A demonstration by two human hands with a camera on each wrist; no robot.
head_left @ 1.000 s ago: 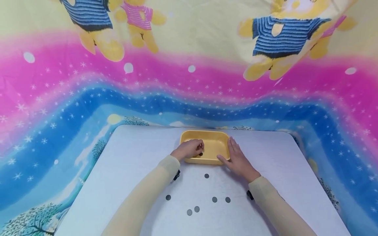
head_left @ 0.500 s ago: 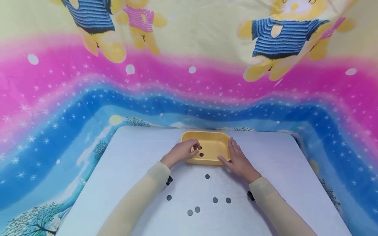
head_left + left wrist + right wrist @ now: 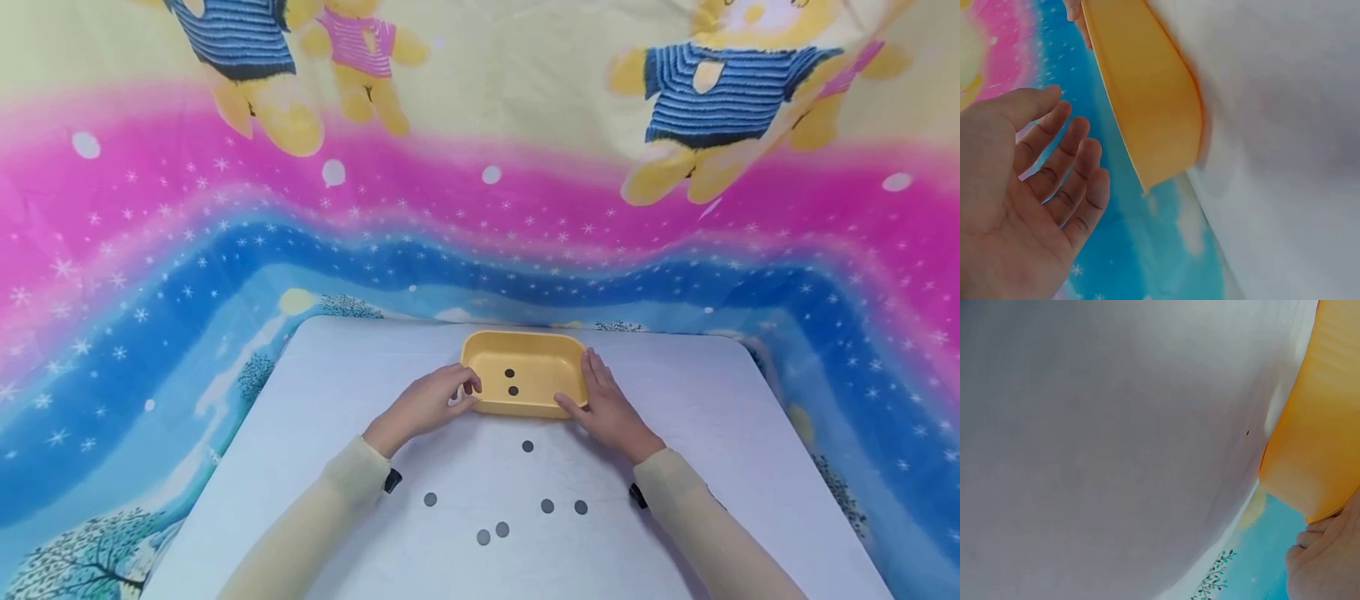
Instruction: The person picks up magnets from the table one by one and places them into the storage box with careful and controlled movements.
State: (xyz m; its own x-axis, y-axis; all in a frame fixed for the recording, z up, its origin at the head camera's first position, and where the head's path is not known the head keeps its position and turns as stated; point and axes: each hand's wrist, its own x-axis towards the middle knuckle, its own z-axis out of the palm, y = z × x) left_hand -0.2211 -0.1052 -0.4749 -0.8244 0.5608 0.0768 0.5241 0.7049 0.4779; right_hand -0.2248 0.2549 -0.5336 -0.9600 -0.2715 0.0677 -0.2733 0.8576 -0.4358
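A yellow rectangular box [image 3: 525, 410] without a lid stands near the back edge of the white table. Two dark round coin-like discs [image 3: 510, 373] lie flat on its floor. My left hand [image 3: 431, 400] is beside the box's left front corner, fingers loosely bent; the left wrist view shows nothing in its palm. My right hand [image 3: 607, 408] rests against the right front corner of the box, fingers straight along the right side and thumb at the front rim. Between my forearms, several grey discs lie flat on the table, the nearest to the box being one disc [image 3: 528, 447].
The white-covered table [image 3: 360, 367] has rounded back corners. Behind it and along its sides hangs a patterned cloth [image 3: 480, 217] with bears and snowflakes. A black strap piece [image 3: 392, 481] shows under my left cuff, another [image 3: 637, 497] under my right.
My left hand has drawn back left out of the box, leaving a second disc on its floor. My right hand has stayed at the box's right front corner.
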